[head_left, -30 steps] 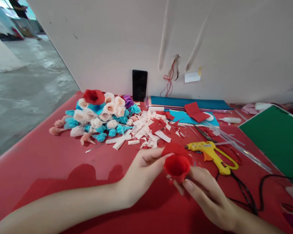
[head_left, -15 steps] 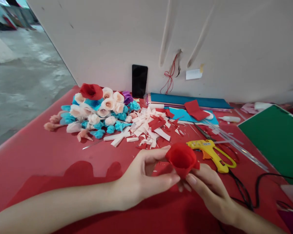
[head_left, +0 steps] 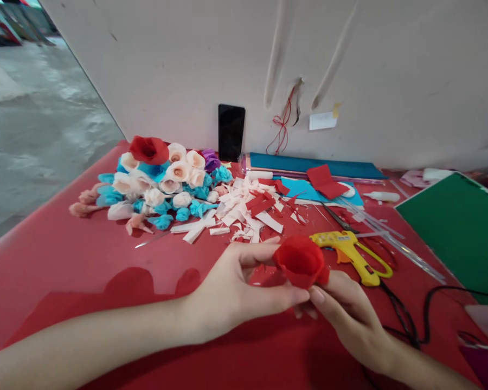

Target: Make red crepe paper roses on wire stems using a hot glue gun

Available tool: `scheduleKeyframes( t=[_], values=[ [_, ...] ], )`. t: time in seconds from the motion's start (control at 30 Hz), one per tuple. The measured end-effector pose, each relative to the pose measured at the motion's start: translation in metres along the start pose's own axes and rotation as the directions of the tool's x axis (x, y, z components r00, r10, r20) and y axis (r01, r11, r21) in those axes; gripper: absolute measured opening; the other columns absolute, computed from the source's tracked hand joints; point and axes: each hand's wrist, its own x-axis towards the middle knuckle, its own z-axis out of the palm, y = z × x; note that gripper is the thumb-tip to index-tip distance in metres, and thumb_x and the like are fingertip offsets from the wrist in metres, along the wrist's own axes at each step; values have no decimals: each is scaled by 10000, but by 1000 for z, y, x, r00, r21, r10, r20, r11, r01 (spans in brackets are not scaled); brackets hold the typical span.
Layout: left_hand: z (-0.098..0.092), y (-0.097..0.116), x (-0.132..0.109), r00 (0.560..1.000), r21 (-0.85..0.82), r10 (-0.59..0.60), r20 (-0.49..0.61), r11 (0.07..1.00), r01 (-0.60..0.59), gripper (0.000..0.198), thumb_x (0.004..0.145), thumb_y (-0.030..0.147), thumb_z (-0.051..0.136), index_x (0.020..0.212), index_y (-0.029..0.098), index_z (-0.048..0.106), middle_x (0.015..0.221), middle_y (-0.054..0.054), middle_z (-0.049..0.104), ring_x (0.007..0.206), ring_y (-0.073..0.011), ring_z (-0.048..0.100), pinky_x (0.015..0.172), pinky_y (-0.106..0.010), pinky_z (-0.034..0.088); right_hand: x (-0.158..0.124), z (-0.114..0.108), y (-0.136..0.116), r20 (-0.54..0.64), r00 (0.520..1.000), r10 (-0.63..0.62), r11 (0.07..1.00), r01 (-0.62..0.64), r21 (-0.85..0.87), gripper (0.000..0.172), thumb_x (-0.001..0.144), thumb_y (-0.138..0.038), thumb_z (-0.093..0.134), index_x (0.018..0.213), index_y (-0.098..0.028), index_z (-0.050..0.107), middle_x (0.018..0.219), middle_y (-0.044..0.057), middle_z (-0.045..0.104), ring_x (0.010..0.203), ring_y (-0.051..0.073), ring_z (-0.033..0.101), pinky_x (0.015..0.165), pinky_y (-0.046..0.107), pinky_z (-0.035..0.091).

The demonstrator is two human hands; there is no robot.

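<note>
A cup-shaped red paper flower (head_left: 300, 262) is held up between both hands, its opening turned towards me. My left hand (head_left: 244, 287) grips its left side, with the thumb pressed along the lower front edge. From the right, my right hand (head_left: 344, 309) pinches the flower's base, its thumb tip close to the left thumb. Some fingertips are hidden behind the paper. Just beyond the right hand lies a yellow glue gun (head_left: 355, 254). White and red paper scraps (head_left: 248, 208) are spread on the table behind the flower.
Finished paper flowers (head_left: 162, 184) pile up at the back left. A phone (head_left: 231, 132) leans on the wall. Scissors (head_left: 341, 219), clear glue sticks (head_left: 406, 246), a small white bottle (head_left: 382, 196) and a green board (head_left: 459, 233) lie to the right. A black cable (head_left: 427, 309) runs near my right wrist.
My left thumb has slid right along the flower's lower edge, closer to the right thumb. The flower has shifted slightly left. The rest of the table looks the same.
</note>
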Motion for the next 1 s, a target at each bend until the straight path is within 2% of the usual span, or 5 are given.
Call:
scheduleKeyframes(
  t=[0.5, 0.7, 0.8, 0.87, 1.0],
  values=[
    [1, 0, 2, 999, -69, -24, -25, 997, 23, 161, 721, 168, 652, 881, 153, 663, 914, -35, 670, 907, -173, 602, 855, -264, 467, 0, -2, -2, -59, 998, 10, 1000, -11, -17, 86, 833, -217, 486, 851, -178, 560, 649, -27, 539, 551, 58, 454, 511, 155, 374],
    [3, -3, 3, 994, -69, -93, -49, 994, 89, 171, 704, 180, 671, 872, 170, 641, 809, -1, 661, 756, -109, 607, 753, -204, 487, 2, 2, -2, -123, 991, 48, 998, -53, -41, 157, 804, -167, 516, 650, -133, 523, 545, -18, 525, 464, 42, 405, 437, 161, 306],
    [0, -5, 6, 997, -1, -74, 24, 997, 74, 60, 751, 205, 627, 778, 152, 629, 720, 5, 637, 691, -92, 593, 719, -192, 489, 4, -1, -4, -98, 992, 76, 997, -78, -13, 206, 815, -183, 510, 616, -130, 532, 552, -6, 565, 469, 47, 461, 440, 151, 333],
    [-5, -4, 8, 997, 72, -5, 77, 997, 0, 64, 754, 189, 621, 808, 157, 628, 784, 0, 644, 771, -101, 600, 776, -189, 484, 5, -6, -5, -68, 992, 103, 994, -101, 32, 229, 818, -196, 515, 603, -130, 555, 519, -16, 552, 453, 38, 455, 443, 141, 337],
    [-21, 3, 12, 969, 239, 110, 221, 957, -163, 487, 710, 73, 628, 1149, 241, 502, 1145, 2, 572, 1113, -119, 507, 943, -156, 403, 6, -20, -5, 94, 970, 222, 946, -238, 219, 298, 844, -258, 495, 593, -124, 582, 497, -12, 520, 428, 26, 398, 423, 153, 307]
  ],
)
